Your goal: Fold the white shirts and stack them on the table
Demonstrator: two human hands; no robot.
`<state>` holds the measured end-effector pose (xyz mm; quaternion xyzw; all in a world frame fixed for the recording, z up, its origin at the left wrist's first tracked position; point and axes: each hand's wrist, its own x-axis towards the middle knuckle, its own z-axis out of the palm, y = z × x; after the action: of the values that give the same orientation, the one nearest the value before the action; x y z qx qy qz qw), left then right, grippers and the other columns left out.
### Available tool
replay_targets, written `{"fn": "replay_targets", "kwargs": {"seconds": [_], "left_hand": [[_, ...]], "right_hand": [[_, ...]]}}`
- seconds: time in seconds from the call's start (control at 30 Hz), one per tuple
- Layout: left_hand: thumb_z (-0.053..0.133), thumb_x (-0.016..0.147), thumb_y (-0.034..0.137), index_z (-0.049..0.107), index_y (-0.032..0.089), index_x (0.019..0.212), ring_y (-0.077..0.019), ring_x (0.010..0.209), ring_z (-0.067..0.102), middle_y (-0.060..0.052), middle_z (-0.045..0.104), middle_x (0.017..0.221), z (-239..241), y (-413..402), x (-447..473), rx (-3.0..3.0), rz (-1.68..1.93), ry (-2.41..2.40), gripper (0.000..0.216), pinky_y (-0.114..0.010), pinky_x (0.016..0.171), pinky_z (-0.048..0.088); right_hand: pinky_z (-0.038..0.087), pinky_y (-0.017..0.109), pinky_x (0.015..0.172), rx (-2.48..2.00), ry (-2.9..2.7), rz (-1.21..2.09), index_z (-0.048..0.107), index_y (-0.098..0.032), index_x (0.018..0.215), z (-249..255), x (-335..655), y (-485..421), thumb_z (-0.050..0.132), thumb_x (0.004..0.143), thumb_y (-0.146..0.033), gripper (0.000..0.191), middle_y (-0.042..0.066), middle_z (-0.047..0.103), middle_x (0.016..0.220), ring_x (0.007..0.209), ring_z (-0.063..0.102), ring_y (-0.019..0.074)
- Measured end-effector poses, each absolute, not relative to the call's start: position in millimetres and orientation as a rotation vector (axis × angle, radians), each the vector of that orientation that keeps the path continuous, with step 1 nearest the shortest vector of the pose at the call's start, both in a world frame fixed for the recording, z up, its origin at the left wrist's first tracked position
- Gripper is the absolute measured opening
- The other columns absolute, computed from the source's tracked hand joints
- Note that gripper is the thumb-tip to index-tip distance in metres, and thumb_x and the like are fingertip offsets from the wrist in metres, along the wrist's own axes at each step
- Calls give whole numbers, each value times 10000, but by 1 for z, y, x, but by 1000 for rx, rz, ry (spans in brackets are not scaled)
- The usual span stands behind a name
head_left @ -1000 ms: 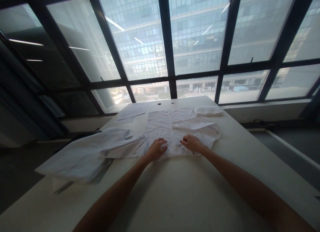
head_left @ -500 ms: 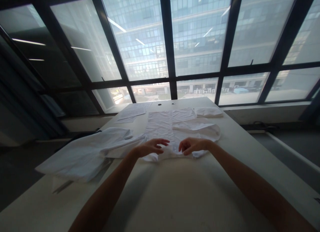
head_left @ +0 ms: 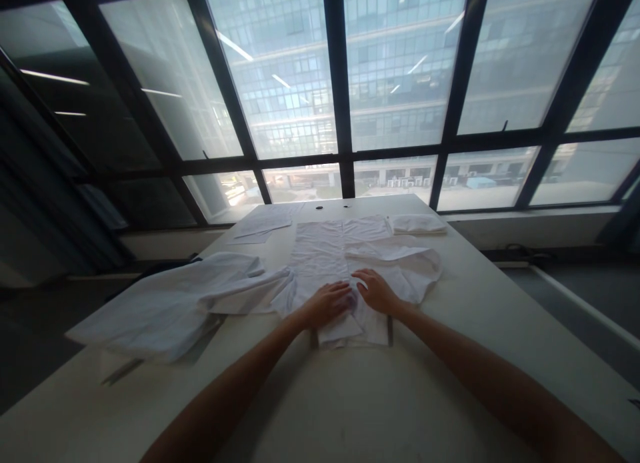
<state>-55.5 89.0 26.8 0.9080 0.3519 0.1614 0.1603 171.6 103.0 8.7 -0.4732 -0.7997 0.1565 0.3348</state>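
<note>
Left hand (head_left: 329, 304) and right hand (head_left: 379, 293) over white cloth (head_left: 320, 248) (wrinkled)

No text, label, brand, number or sign is legible. Any print on the thin, flat, white sheets (head_left: 267, 223) at the far left of the broad white desk (head_left: 350, 403) is too small and blurred to read. The small dark mark (head_left: 634, 404) at the right border of the view, on the desk's edge, is likewise indecipherable.
</note>
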Motion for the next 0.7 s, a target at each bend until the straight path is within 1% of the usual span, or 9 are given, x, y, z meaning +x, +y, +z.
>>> {"fn": "replay_targets", "kwargs": {"seconds": [0.07, 0.13, 0.23, 0.33, 0.43, 0.5, 0.57, 0.63, 0.7], "left_hand": [[474, 1032, 453, 409, 246, 1566, -308, 1547, 241, -112, 334, 1649, 16, 82, -51, 2734, 219, 1044, 577, -567, 1246, 203], [392, 1059, 471, 266, 234, 1624, -296, 1572, 127, -101, 200, 1692, 10, 77, -50, 2790, 81, 1084, 626, -588, 1253, 127], [288, 1073, 531, 167, 214, 1645, -276, 1579, 65, -99, 121, 1703, 9, 73, -50, 2816, 6, 1102, 665, -569, 1259, 94], [240, 1067, 580, 142, 209, 1649, -283, 1579, 35, -112, 101, 1703, 13, 68, -50, 2815, -49, 1093, 697, -579, 1254, 85], [260, 1058, 602, 155, 264, 1647, -325, 1574, 28, -105, 69, 1707, 19, 61, -50, 2805, -116, 1046, 687, -632, 1233, 98], [330, 1036, 633, 206, 315, 1635, -354, 1570, 65, -93, 93, 1709, 23, 60, -49, 2817, -132, 976, 690, -650, 1219, 140], [377, 1031, 620, 328, 348, 1595, -338, 1557, 193, -74, 215, 1695, 27, 65, -49, 2845, -51, 913, 628, -597, 1222, 225], [364, 1058, 547, 468, 334, 1523, -278, 1488, 381, -66, 400, 1623, 27, 76, -51, 2856, 148, 969, 522, -496, 1203, 333], [335, 1078, 464, 557, 284, 1452, -234, 1393, 504, -73, 536, 1523, 23, 91, -56, 2835, 369, 1146, 470, -435, 1173, 397]], "right_hand": [[296, 461, 1200, -1308, -2285, 293, 541, -158, 1463, -2, 168, 97, 465, 984, -265, 496, 162, 481, 1552, 1466, 387, 272], [222, 519, 1224, -1373, -2426, 283, 433, -155, 1545, -8, 167, 92, 408, 1023, -317, 548, 163, 359, 1631, 1532, 264, 286], [173, 543, 1231, -1387, -2514, 310, 368, -159, 1582, -8, 171, 90, 325, 1057, -369, 567, 154, 293, 1661, 1555, 200, 280], [190, 546, 1222, -1447, -2510, 280, 415, -173, 1559, -2, 177, 92, 333, 1062, -412, 558, 156, 307, 1656, 1549, 218, 297], [193, 545, 1213, -1696, -2258, 60, 599, -137, 1400, 6, 185, 97, 347, 1060, -376, 486, 196, 409, 1595, 1525, 270, 326], [183, 533, 1217, -1777, -2115, -68, 698, -127, 1250, 10, 192, 104, 338, 1062, -360, 467, 195, 434, 1579, 1527, 254, 333], [170, 541, 1219, -1774, -2127, -95, 741, -141, 1152, 12, 201, 113, 332, 1066, -366, 475, 166, 416, 1599, 1541, 211, 331], [155, 576, 1213, -1789, -2178, -59, 745, -156, 1140, 11, 211, 123, 334, 1068, -363, 465, 147, 403, 1611, 1547, 193, 330], [155, 594, 1203, -1835, -2193, -1, 718, -166, 1196, 7, 224, 134, 352, 1068, -351, 429, 149, 422, 1599, 1535, 227, 320]]}}
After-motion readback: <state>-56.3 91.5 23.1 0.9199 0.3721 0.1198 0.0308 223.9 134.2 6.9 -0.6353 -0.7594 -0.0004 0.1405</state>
